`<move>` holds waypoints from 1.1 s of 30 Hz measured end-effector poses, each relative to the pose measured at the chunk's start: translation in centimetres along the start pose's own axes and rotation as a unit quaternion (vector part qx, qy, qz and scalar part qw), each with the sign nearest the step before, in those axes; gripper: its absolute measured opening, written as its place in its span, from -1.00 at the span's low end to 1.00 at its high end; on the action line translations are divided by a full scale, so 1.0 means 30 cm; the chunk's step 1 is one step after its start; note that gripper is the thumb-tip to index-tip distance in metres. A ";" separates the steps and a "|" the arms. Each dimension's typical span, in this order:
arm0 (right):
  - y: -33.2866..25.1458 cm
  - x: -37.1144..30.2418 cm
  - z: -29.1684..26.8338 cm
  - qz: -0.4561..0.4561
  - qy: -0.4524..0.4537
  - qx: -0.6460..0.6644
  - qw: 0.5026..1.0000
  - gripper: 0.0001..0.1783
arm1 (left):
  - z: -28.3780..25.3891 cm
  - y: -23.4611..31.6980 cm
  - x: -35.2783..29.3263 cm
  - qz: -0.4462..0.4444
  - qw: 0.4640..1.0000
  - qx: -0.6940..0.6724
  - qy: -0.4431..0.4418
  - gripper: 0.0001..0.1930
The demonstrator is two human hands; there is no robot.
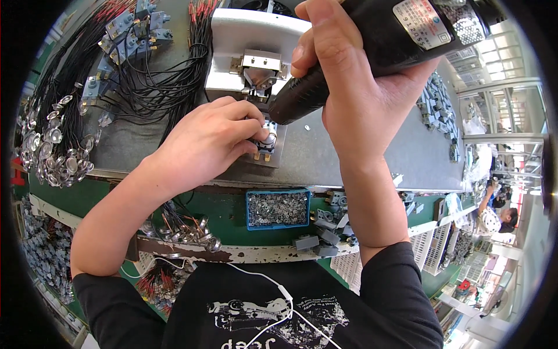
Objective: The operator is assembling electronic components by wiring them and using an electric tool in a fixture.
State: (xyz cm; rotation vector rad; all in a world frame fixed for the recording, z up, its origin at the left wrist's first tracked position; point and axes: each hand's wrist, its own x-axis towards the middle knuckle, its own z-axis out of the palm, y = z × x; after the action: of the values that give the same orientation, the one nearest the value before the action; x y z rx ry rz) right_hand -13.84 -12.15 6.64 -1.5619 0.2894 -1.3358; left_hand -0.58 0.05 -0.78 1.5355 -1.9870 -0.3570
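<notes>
My right hand (354,81) is wrapped round a black power tool (386,41) with a label and a mesh vent at one end; its kind is not clear. The tool's dark rounded end (296,96) slants down close to my left fingers. My left hand (212,136) is closed, its fingertips pinching a small silvery metal part (269,138). Brass tabs (263,156) stick out below this part, over a metal base plate (278,156). Just behind the fingers stands a metal fixture (261,72) on a pale machine housing (229,43).
Black wires with grey switch bodies (125,35) and round metal cups (55,136) cover the bench's left. A blue tray (278,209) of small metal pieces sits nearer me, beside loose grey parts (325,232). More grey parts (437,104) lie right. A person (494,218) is far right.
</notes>
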 end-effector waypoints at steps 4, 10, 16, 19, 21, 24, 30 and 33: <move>-0.042 0.006 -0.002 0.016 -0.023 -0.070 0.997 -0.80 | -0.003 0.002 -0.003 -0.004 1.000 -0.008 -0.001 -0.81; -0.022 -0.002 -0.007 0.063 -0.044 -0.029 0.997 -0.82 | 0.000 0.004 -0.005 -0.001 1.000 -0.008 0.004 -0.82; -0.021 0.013 -0.002 0.082 -0.072 0.033 0.993 -0.82 | -0.005 0.008 -0.003 -0.026 0.999 -0.025 -0.018 -0.84; -0.032 0.004 0.020 0.098 -0.061 0.042 0.992 -0.81 | -0.003 0.016 -0.012 -0.070 0.997 -0.024 -0.038 -0.85; -0.023 -0.007 0.015 0.078 -0.095 0.052 0.991 -0.81 | -0.001 0.004 -0.011 -0.058 0.998 -0.020 -0.032 -0.84; -0.030 -0.016 0.017 0.073 -0.099 0.030 0.992 -0.81 | 0.005 -0.001 -0.018 -0.048 0.998 -0.023 -0.028 -0.84; 0.004 -0.023 -0.011 0.068 -0.098 0.010 0.993 -0.81 | 0.010 0.009 -0.024 -0.060 0.997 -0.029 -0.030 -0.83; -0.005 -0.030 0.018 0.053 -0.083 0.018 0.995 -0.82 | 0.019 0.001 -0.031 -0.058 0.998 -0.029 -0.020 -0.83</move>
State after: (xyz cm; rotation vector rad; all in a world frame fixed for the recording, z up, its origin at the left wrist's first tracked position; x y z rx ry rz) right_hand -13.75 -11.15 6.28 -1.5945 0.2402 -1.1150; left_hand -0.80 0.86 -1.47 1.6219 -1.9055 -0.4930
